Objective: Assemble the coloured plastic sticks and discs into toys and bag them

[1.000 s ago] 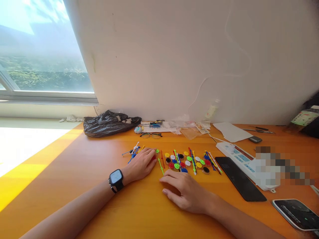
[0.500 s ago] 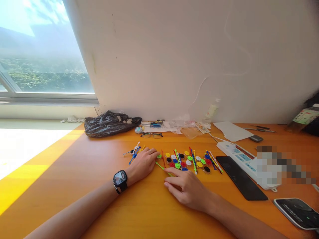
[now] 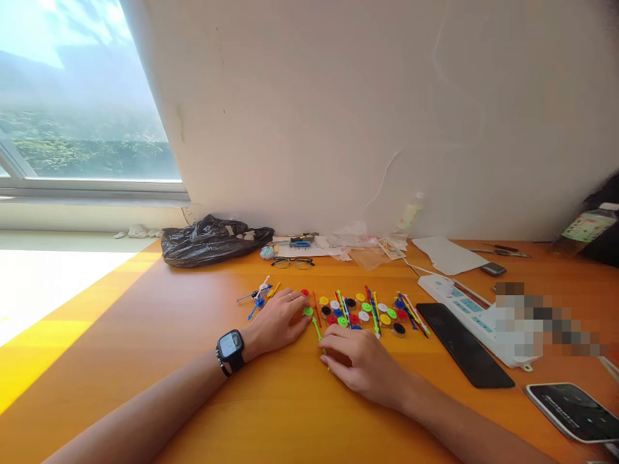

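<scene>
My left hand point(image 3: 278, 319), with a watch on its wrist, rests on the table with its fingers curled. Its fingertips close around a small green disc point(image 3: 308, 311), though their undersides are hidden. A red disc point(image 3: 305, 292) peeks out just beyond those fingers. My right hand point(image 3: 356, 358) pinches a thin green arrow point(image 3: 316, 327), whose head points away toward the green disc and whose tail shows below the fingers. Right of the left hand, a red arrow point(image 3: 316, 304) lies near several coloured discs point(image 3: 360, 298) and bundles of arrows point(image 3: 374, 310).
Left of my left hand sit assembled arrow pieces point(image 3: 261, 296). A black phone point(image 3: 464, 345) and white power strip point(image 3: 464, 303) lie to the right. Glasses point(image 3: 293, 263), a black plastic bag point(image 3: 213, 241) and paper point(image 3: 449, 254) line the back.
The green arrow has swung from a slant to a steeper angle in my right hand. The green disc has shifted slightly nearer, and a red disc has come into view behind it.
</scene>
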A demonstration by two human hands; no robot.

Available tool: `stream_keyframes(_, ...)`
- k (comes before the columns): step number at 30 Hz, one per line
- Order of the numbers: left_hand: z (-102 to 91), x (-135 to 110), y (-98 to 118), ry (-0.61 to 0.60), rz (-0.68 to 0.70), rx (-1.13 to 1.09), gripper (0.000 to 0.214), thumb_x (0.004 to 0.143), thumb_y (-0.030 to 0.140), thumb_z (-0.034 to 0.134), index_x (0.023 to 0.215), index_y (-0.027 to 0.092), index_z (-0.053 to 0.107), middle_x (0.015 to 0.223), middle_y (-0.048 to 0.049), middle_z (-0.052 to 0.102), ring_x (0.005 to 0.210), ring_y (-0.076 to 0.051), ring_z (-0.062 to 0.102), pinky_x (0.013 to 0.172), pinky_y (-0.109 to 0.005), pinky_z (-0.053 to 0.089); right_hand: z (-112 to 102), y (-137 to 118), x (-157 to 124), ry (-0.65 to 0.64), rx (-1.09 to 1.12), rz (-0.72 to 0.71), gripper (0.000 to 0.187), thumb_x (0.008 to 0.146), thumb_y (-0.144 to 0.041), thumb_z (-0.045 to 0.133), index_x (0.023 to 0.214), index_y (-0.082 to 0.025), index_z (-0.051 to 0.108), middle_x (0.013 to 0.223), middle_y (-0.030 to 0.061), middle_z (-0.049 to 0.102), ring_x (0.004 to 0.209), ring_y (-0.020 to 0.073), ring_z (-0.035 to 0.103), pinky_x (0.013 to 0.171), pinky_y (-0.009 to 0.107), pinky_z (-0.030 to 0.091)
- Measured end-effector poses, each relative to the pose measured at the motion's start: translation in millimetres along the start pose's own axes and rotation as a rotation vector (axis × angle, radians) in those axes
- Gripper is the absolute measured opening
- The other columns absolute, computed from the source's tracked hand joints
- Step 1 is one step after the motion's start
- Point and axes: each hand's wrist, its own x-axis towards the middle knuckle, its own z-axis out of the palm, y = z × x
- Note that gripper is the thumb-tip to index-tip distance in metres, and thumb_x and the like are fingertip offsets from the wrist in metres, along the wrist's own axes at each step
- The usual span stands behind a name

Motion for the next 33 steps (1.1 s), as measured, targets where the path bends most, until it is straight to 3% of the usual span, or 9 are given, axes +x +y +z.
stream_keyframes(8, -17.2, -3.3, 11.0, 0.170, -0.188, -0.306, 0.009, 0.099, 0.031, 0.063, 0.100, 0.022, 0.062, 0.099, -0.0040, 0.072, 0.088, -0.019, 0.066, 0.079, -0.031, 0.051, 0.0, 0.0, -0.5, -0.048, 0.128, -0.010, 0.022, 0.095, -0.006, 0.057, 0.104, -0.022, 0.071, 0.096, 0.0026, 0.071, 0.087, 0.0183, 0.066, 0.078, 0.028, 0.047)
stream_keyframes(12, -20.1, -0.1, 15.8, 0.223, -0.245, -0.526, 0.019, 0.100, 0.034, 0.065, 0.112, 0.020, 0.068, 0.108, -0.0072, 0.074, 0.093, -0.019, 0.068, 0.085, -0.032, 0.056, 1.1, 2.9, -0.5, 0.005, 0.094, 0.068, 0.017, 0.097, -0.013, 0.062, 0.109, -0.022, 0.071, 0.102, 0.0054, 0.072, 0.091, 0.0204, 0.067, 0.080, 0.029, 0.049)
stream_keyframes(17, -16.5, 1.6, 21.6, 0.144, -0.268, -0.795, 0.030, 0.097, 0.041, 0.071, 0.112, 0.016, 0.075, 0.114, -0.0121, 0.077, 0.099, -0.022, 0.072, 0.088, -0.034, 0.059, 4.4, 6.5, -2.5, -0.033, 0.170, -0.011, 0.023, 0.103, -0.010, 0.052, 0.111, -0.022, 0.070, 0.103, 0.0049, 0.073, 0.092, 0.0192, 0.067, 0.082, 0.029, 0.050)
stream_keyframes(22, -31.1, 1.7, 38.1, -0.006, -0.315, -0.900, 0.033, 0.098, 0.042, 0.070, 0.113, 0.014, 0.079, 0.111, -0.0125, 0.079, 0.099, -0.024, 0.072, 0.085, -0.034, 0.060, 5.9, -0.7, -4.4, -0.067, 0.139, -0.108, 0.025, 0.102, -0.008, 0.051, 0.115, -0.021, 0.067, 0.106, 0.0059, 0.070, 0.093, 0.0197, 0.065, 0.081, 0.029, 0.049)
stream_keyframes(28, -38.2, -2.4, 37.0, -0.045, -0.238, -0.775, 0.036, 0.104, 0.043, 0.060, 0.126, 0.020, 0.077, 0.124, -0.0102, 0.077, 0.114, -0.027, 0.071, 0.101, -0.039, 0.057, 3.4, 3.3, -1.2, 0.096, 0.158, -0.062, 0.021, 0.107, -0.012, 0.044, 0.114, -0.022, 0.062, 0.108, 0.0067, 0.067, 0.096, 0.0201, 0.064, 0.084, 0.031, 0.050)
stream_keyframes(33, -27.7, -6.3, 37.6, -0.009, -0.087, -0.642, 0.041, 0.092, 0.040, 0.078, 0.127, 0.019, 0.075, 0.125, -0.0127, 0.077, 0.112, -0.028, 0.072, 0.099, -0.039, 0.059, 3.6, 10.1, -1.5, 0.225, 0.216, -0.037, 0.012, 0.107, -0.017, 0.049, 0.105, -0.024, 0.059, 0.098, 0.0031, 0.068, 0.087, 0.0175, 0.066, 0.078, 0.028, 0.049)
